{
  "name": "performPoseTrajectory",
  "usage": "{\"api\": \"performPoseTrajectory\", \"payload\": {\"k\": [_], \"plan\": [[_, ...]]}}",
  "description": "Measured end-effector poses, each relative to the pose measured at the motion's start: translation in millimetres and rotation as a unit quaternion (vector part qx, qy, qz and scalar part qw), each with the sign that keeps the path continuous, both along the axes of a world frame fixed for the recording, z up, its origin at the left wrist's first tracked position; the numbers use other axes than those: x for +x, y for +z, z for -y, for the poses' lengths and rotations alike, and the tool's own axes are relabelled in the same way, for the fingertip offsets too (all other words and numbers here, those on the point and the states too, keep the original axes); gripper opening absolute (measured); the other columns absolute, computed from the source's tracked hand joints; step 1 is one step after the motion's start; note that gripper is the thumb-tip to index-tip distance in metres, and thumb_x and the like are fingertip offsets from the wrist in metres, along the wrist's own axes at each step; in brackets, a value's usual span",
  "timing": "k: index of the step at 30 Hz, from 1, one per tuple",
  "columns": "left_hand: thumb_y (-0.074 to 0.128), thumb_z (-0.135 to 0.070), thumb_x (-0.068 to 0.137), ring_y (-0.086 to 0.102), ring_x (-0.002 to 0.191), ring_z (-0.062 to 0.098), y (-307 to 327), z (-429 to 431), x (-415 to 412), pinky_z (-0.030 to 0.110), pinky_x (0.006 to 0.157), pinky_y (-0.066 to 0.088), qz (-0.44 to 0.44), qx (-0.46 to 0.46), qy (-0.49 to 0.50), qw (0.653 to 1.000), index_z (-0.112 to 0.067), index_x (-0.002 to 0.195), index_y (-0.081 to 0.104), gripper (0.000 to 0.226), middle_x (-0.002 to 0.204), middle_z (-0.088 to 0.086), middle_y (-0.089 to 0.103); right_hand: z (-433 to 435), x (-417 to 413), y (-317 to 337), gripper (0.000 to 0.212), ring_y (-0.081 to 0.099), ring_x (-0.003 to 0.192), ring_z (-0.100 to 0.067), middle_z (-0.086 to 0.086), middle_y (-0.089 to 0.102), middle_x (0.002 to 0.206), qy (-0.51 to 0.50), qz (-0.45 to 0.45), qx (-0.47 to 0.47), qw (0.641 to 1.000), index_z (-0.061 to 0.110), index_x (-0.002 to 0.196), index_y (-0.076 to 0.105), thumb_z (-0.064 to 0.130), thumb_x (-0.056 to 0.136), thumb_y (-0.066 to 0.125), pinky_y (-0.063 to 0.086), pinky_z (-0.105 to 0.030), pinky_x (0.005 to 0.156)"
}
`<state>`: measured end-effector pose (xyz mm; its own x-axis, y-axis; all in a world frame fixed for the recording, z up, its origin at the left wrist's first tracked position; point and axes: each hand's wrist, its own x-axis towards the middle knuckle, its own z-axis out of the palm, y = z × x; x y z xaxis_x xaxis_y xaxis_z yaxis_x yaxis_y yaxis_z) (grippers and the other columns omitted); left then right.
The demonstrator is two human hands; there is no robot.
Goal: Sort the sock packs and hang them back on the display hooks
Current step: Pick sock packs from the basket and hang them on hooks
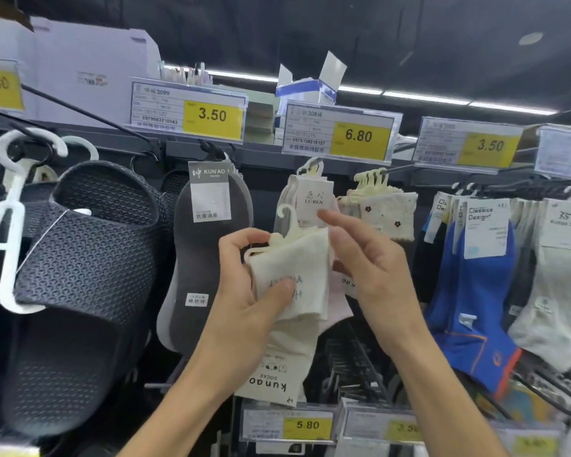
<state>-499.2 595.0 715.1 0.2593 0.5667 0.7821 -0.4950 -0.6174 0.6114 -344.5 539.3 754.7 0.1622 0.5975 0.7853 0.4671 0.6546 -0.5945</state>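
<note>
The left hand (244, 285) holds a cream sock pack (294, 272) in front of the display, at the middle of the view. Its thumb is pressed flat on the pack's front and its fingers curl round the top edge by the pack's cream plastic hanger (287, 222), whose hook points up and is on no peg. The right hand (370, 275) is at the pack's right edge, with the forefinger stretched up toward the LU REN sock pack (314, 196) behind and the other fingers loosely bent. I cannot tell whether it pinches the pack or only touches it. Below the left hand hangs a cream sock label (271, 374) reading "kunao SOCKS" upside down; whether it belongs to the held pack is unclear.

The LU REN sock pack hangs under the 6.80 price tag (358, 136). Just right of it, cream flowered socks (383, 212) hang in a bunch on a display hook (396, 169). To the left, grey KUN'AO socks (211, 242) hang under a 3.50 price tag (211, 115), and dark perforated slippers (86, 258) hang further left on white hangers. Blue socks (475, 291) hang well to the right. A 5.80 price tag (307, 424) sits on the rail below
</note>
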Motion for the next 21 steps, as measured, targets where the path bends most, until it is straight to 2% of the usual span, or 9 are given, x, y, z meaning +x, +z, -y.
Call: {"api": "performPoseTrajectory", "payload": {"k": [4, 6, 9, 11, 14, 16, 19, 21], "plan": [[0.063, -0.012, 0.083, 0.072, 0.085, 0.014, 3, 2, 10, 0.025, 0.068, 0.056, -0.017, 0.012, -0.016, 1.0, -0.053, 0.105, 0.045, 0.05, 0.098, -0.01, 0.071, 7, -2, 2, 0.031, 0.069, 0.096, -0.006, 0.01, 0.073, 0.106, 0.023, 0.009, 0.009, 1.0, 0.037, 0.117, 0.068, 0.029, 0.087, 0.072, 0.056, -0.02, 0.078], [0.063, -0.016, 0.086, 0.072, 0.092, 0.015, 1, 2, 15, 0.028, 0.072, 0.057, -0.036, 0.018, -0.031, 0.999, -0.054, 0.107, 0.042, 0.048, 0.105, -0.006, 0.072, 7, 5, 3, 0.029, 0.069, 0.09, -0.005, 0.011, 0.073, 0.1, 0.026, -0.004, 0.012, 1.0, 0.036, 0.111, 0.071, 0.02, 0.086, 0.072, 0.056, -0.02, 0.072], [0.058, -0.024, 0.091, 0.068, 0.104, 0.011, -8, 1, 19, 0.023, 0.08, 0.056, -0.094, 0.047, -0.013, 0.994, -0.053, 0.116, 0.037, 0.044, 0.116, -0.01, 0.069, 8, 26, 8, 0.027, 0.07, 0.086, -0.012, 0.007, 0.073, 0.097, -0.019, -0.097, 0.043, 0.994, 0.038, 0.104, 0.072, 0.021, 0.083, 0.07, 0.059, -0.032, 0.069], [0.056, -0.032, 0.094, 0.065, 0.103, 0.005, -18, -2, 19, 0.016, 0.077, 0.053, -0.152, 0.07, 0.054, 0.984, -0.057, 0.118, 0.034, 0.041, 0.116, -0.022, 0.064, 7, 45, 14, 0.029, 0.07, 0.096, -0.017, 0.002, 0.071, 0.108, -0.082, -0.163, 0.071, 0.981, 0.039, 0.105, 0.07, 0.019, 0.085, 0.068, 0.061, -0.041, 0.078], [0.051, -0.046, 0.091, 0.059, 0.098, -0.007, -34, -3, 19, 0.019, 0.075, 0.05, -0.265, 0.116, 0.156, 0.944, -0.061, 0.114, 0.037, 0.03, 0.111, -0.036, 0.054, -1, 71, 30, 0.03, 0.06, 0.115, -0.022, -0.001, 0.061, 0.123, -0.202, -0.179, 0.097, 0.958, 0.04, 0.113, 0.064, 0.017, 0.094, 0.063, 0.053, -0.048, 0.097], [0.044, -0.054, 0.088, 0.053, 0.098, -0.014, -41, -2, 22, 0.021, 0.077, 0.049, -0.328, 0.152, 0.205, 0.91, -0.057, 0.112, 0.039, 0.025, 0.111, -0.039, 0.047, -10, 83, 40, 0.031, 0.062, 0.111, -0.02, -0.002, 0.061, 0.122, -0.227, -0.171, 0.097, 0.954, 0.032, 0.121, 0.061, 0.016, 0.095, 0.061, 0.055, -0.044, 0.094], [0.038, -0.056, 0.089, 0.052, 0.099, -0.013, -46, 0, 28, 0.024, 0.084, 0.05, -0.37, 0.193, 0.245, 0.875, -0.05, 0.114, 0.045, 0.026, 0.111, -0.038, 0.05, -25, 88, 52, 0.03, 0.061, 0.107, -0.004, 0.023, 0.059, 0.112, -0.245, -0.137, 0.084, 0.956, 0.03, 0.121, 0.06, 0.015, 0.095, 0.06, 0.056, -0.035, 0.092], [0.034, -0.056, 0.09, 0.053, 0.091, -0.013, -47, 1, 29, 0.02, 0.077, 0.047, -0.373, 0.212, 0.274, 0.86, -0.048, 0.114, 0.048, 0.029, 0.111, -0.034, 0.053, -33, 89, 53, 0.029, 0.058, 0.104, 0.006, 0.031, 0.056, 0.106, -0.257, -0.106, 0.083, 0.957, 0.027, 0.12, 0.062, 0.014, 0.095, 0.059, 0.052, -0.028, 0.096]]}}
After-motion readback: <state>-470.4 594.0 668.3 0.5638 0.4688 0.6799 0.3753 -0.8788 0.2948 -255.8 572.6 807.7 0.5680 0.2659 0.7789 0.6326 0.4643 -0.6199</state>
